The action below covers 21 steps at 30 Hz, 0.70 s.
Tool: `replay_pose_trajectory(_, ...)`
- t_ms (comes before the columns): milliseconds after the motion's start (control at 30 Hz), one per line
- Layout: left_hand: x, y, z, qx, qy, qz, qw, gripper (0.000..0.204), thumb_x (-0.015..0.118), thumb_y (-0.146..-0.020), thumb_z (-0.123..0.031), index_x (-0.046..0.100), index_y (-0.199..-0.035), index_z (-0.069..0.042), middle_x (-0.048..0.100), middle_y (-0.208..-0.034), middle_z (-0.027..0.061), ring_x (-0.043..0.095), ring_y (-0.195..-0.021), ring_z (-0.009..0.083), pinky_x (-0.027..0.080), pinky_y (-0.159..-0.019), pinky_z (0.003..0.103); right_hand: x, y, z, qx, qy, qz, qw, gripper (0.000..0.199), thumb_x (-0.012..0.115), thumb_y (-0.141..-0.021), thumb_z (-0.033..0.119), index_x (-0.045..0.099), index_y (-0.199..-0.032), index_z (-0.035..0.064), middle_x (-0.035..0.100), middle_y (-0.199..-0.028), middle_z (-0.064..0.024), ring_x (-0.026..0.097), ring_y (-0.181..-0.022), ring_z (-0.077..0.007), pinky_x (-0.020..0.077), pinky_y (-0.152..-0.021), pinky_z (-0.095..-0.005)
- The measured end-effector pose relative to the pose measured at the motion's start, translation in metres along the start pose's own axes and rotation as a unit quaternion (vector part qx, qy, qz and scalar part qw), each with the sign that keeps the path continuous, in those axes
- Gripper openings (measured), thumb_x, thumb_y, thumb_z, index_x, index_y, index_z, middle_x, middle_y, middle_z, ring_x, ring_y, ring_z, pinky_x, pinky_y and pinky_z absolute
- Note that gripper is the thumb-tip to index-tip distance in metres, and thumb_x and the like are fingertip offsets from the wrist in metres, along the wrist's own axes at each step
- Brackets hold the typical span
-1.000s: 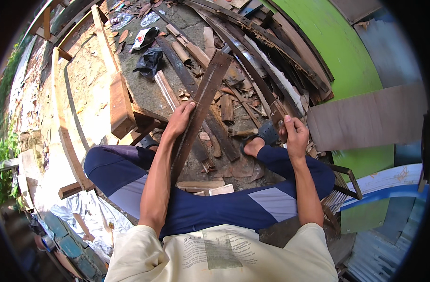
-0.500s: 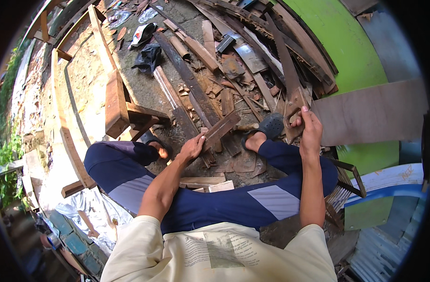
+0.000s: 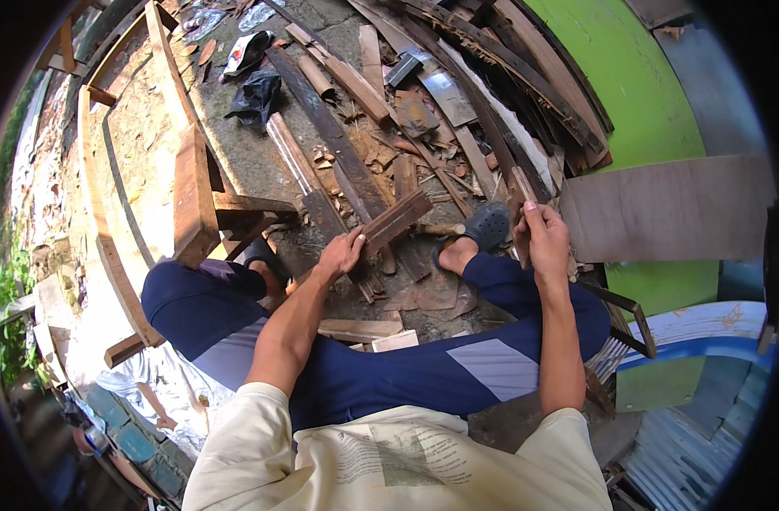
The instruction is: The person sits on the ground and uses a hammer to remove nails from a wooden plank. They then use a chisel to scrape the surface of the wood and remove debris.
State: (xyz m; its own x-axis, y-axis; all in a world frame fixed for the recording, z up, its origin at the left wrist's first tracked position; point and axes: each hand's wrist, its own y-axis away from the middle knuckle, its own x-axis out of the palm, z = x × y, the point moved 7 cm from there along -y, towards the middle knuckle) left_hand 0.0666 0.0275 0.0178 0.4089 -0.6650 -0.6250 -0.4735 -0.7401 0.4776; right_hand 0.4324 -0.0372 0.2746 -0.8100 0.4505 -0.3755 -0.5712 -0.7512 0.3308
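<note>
My left hand (image 3: 342, 254) is closed on the near end of a short dark board (image 3: 400, 223), which slants up to the right between my knees. In my right hand (image 3: 547, 243) is a handsaw (image 3: 520, 189), gripped by its wooden handle. The saw is turned nearly edge-on, so its blade is hard to pick out against the dark scrap behind it. Saw and board are apart. Below the board lie pale wood offcuts (image 3: 395, 341), close to my lap.
Scrap planks (image 3: 321, 106) and wood chips cover the ground ahead. A wooden frame (image 3: 194, 196) stands at the left. A green panel (image 3: 645, 94) and a brown sheet (image 3: 670, 209) are on the right. A black plastic bag (image 3: 255, 96) lies farther off.
My right hand has turned the saw from showing its broad side to nearly edge-on, lowering slightly. The left hand still holds the board, shifted a little left in view.
</note>
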Motion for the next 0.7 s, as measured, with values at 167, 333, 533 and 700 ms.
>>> replay_pose_trajectory(167,-0.015,-0.003,-0.012,-0.018,-0.121,-0.049,0.991,0.045,0.042,-0.104,-0.038,0.056,-0.138,-0.012,0.064,-0.117,0.0211,0.058,-0.113,0.0379,0.047,-0.096,0.046,0.014,-0.013,-0.013,0.002,0.091,-0.009,0.996,0.039,0.06,-0.099,0.036,0.068,-0.088,-0.0001,0.07,-0.074,-0.0081,0.063,-0.069,-0.0138,0.0481,-0.066,-0.0297)
replay_pose_trajectory(333,-0.004,-0.004,0.006,-0.042,-0.12,-0.11,0.986,0.068,0.062,-0.091,-0.055,0.052,-0.139,-0.008,0.053,-0.138,0.0157,0.049,-0.128,0.0337,0.042,-0.102,0.05,0.029,-0.031,-0.035,-0.023,0.176,-0.012,0.984,0.041,0.056,-0.1,0.038,0.07,-0.097,-0.0004,0.073,-0.087,-0.0167,0.068,-0.083,-0.0274,0.05,-0.076,-0.0381)
replay_pose_trajectory(533,0.006,0.008,0.006,-0.093,-0.14,-0.076,0.983,0.097,0.087,-0.073,-0.035,0.033,-0.15,-0.01,0.031,-0.154,0.0214,0.035,-0.141,0.0388,0.037,-0.111,0.05,0.051,-0.05,-0.049,-0.077,0.387,-0.011,0.919,0.037,0.058,-0.092,0.027,0.062,-0.108,-0.0061,0.068,-0.096,-0.031,0.065,-0.098,-0.0467,0.0488,-0.087,-0.0523)
replay_pose_trajectory(700,0.01,0.005,0.027,-0.096,-0.116,-0.08,0.985,0.103,0.088,-0.071,-0.027,0.028,-0.154,-0.011,0.016,-0.161,0.0268,0.025,-0.147,0.0453,0.031,-0.118,0.049,0.063,-0.067,-0.102,0.009,0.522,0.057,0.851,0.042,0.055,-0.083,0.014,0.056,-0.118,-0.0087,0.066,-0.105,-0.0358,0.062,-0.105,-0.0498,0.0472,-0.094,-0.0547)
